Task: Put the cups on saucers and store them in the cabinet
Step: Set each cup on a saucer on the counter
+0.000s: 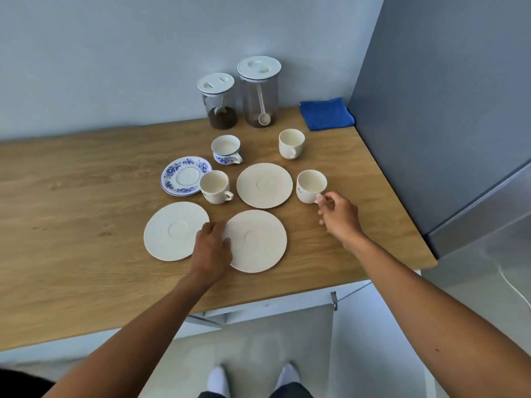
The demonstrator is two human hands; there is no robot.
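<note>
Both hands reach over a wooden bench (86, 196) set against a pale wall, with a grey fridge-like cabinet (445, 110) at its 3 o'clock end. Left hand (212, 245) lies palm down, fingers loosely curled, between two plain saucers: its fingertips touch the rim of the near-left saucer (172, 231) and its thumb rests on the edge of the near-centre saucer (258, 242), holding neither. Right hand (339, 214), arm stretched from 5 o'clock, pinches the handle of the right cup (310, 185) between thumb and fingertips; the cup stands upright on the bench.

A third plain saucer (264, 185) sits at the middle of the group, with a plain cup (215, 186) just beside it at 9 o'clock, overlapping the rim of a blue-flowered saucer (184, 175). A blue-flowered cup (225, 149) and another plain cup (290, 143) stand farther back, at 12 o'clock. Behind them are two lidded jars (258, 93) with scoops inside, and a folded blue cloth (326, 113) at 1 o'clock. No cup is on a saucer yet. Below the bench edge, pale floor and white-socked feet (218, 377) show.
</note>
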